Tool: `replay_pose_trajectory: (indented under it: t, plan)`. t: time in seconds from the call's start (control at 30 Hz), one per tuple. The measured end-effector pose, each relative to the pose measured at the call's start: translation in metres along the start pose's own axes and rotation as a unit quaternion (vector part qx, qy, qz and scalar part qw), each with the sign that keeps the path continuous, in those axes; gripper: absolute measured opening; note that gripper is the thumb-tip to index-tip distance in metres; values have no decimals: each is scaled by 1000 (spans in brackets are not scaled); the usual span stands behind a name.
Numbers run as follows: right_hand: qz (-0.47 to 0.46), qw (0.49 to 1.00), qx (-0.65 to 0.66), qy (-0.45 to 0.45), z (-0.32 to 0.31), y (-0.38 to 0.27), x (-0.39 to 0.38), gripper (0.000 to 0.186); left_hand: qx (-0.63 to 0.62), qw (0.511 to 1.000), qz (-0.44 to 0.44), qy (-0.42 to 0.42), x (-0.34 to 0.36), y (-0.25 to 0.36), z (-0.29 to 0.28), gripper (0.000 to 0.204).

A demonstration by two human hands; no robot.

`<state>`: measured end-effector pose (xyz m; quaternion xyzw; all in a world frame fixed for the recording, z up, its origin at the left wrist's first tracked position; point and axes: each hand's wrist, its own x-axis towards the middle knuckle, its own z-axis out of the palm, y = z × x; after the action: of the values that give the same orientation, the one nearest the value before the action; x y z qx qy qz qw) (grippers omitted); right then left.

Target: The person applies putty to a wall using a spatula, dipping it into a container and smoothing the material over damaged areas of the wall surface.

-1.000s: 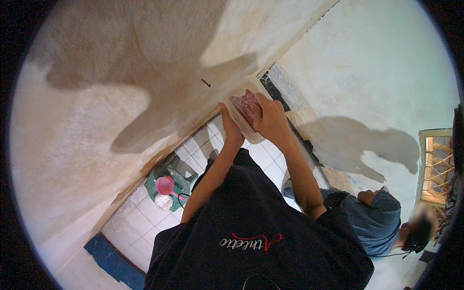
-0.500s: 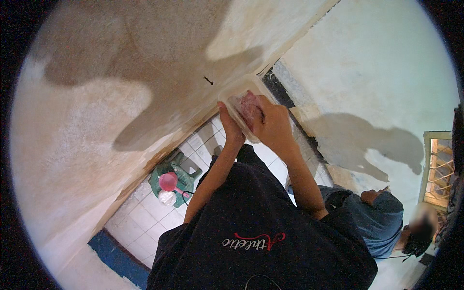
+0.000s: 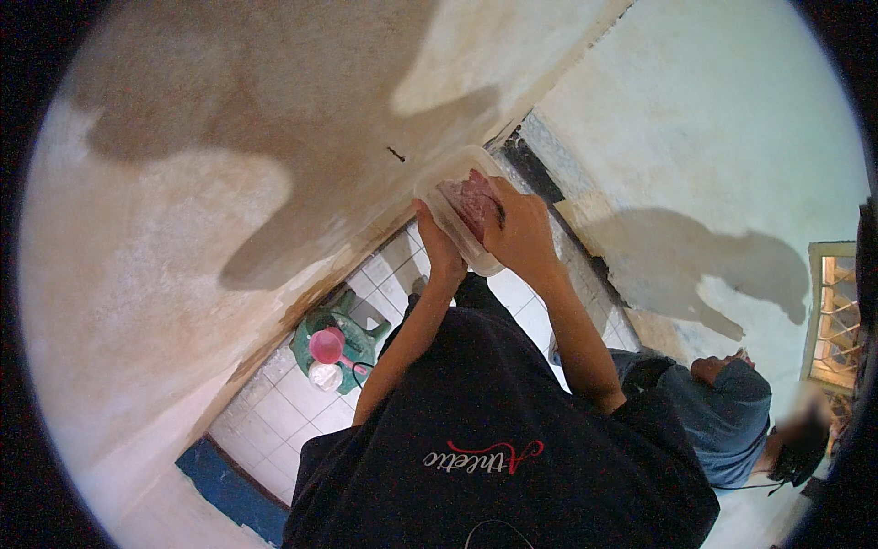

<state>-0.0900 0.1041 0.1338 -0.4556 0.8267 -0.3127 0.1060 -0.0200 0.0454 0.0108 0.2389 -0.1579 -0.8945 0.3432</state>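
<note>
A clear plastic container (image 3: 481,260) is held up in front of me near the corner of two walls. My left hand (image 3: 441,249) grips it along its left side, thumb up against the wall of the box. Inside it lies a crumpled, dark pink, cloth-like piece (image 3: 471,198); its exact kind is unclear. My right hand (image 3: 523,231) reaches over the container's right side, with its curled fingers closed on the pink piece. Some of those fingertips are hidden.
On the left, a green plastic stool (image 3: 305,353) carries a pink dipper (image 3: 326,345) and a white bundle (image 3: 325,376). A stained wall (image 3: 165,210) with a nail (image 3: 395,154) stands close ahead. At right, a person (image 3: 732,412) is near a window (image 3: 834,316). A blue panel (image 3: 233,489) lies lower left.
The view has shifted slightly, so the stool and floor appear a little further right. Both hands stay at the container, with my right fingers still on the pink piece.
</note>
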Motion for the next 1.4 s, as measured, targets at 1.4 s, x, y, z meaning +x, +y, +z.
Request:
replay_pose_trajectory:
  t: [1.4]
  plan:
    - [-132,971,-200,15,-6,0,40,27,263,958,110,23,-5,29,29,60]
